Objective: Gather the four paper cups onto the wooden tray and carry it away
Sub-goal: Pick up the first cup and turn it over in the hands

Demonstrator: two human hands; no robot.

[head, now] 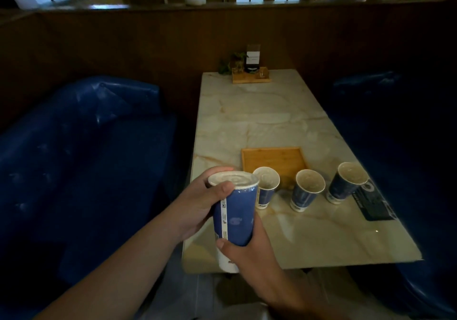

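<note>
A tall blue paper cup with a sealed white top is held above the table's near left corner. My left hand wraps its upper part and my right hand grips its lower part. Three open blue paper cups stand in a row on the marble table: a left cup, a middle cup and a right cup. The wooden tray lies flat just behind the left and middle cups, with nothing on it.
The marble table runs away from me between blue padded benches on both sides. A dark card lies by the right cup. A small wooden stand with a plant and a sign sits at the far end against the wood wall.
</note>
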